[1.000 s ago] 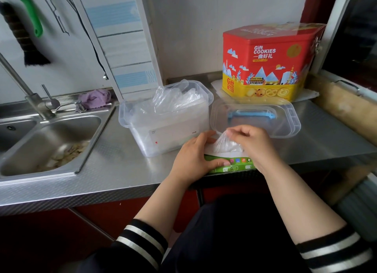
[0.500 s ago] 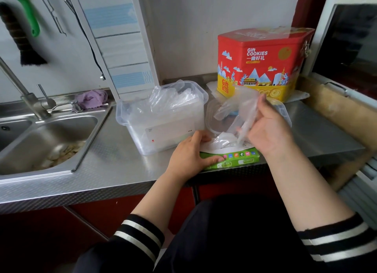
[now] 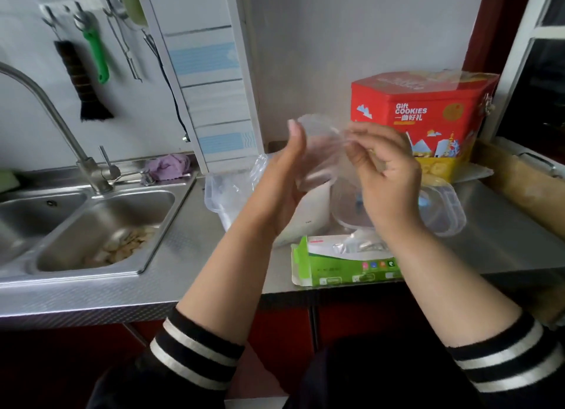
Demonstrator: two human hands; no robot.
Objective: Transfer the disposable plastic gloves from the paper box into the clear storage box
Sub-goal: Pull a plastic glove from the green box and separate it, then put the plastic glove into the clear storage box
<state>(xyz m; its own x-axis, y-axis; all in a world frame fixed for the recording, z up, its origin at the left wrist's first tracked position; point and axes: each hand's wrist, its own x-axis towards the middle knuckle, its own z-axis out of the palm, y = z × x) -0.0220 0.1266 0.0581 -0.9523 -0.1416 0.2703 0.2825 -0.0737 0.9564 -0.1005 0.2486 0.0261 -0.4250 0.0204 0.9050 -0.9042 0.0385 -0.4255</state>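
Observation:
A clear plastic glove [image 3: 321,145] hangs stretched between my two raised hands, above the counter. My left hand [image 3: 281,179] holds its left edge with the fingers pointing up. My right hand [image 3: 388,176] pinches its right edge. Below them the green paper box [image 3: 333,268] lies at the counter's front edge, with more gloves [image 3: 357,245] bulging from its opening. The clear storage box [image 3: 226,194] stands behind my left forearm, partly hidden, with crumpled gloves inside.
The storage box's clear lid [image 3: 443,213] lies to the right behind my right hand. A red cookie tin [image 3: 428,109] stands at the back. A steel sink [image 3: 101,219] with a faucet [image 3: 61,127] is on the left, with a purple cloth [image 3: 168,167] behind it.
My left hand has left the paper box and risen to the glove. My right hand lifted the glove higher, and now both hands hold it up.

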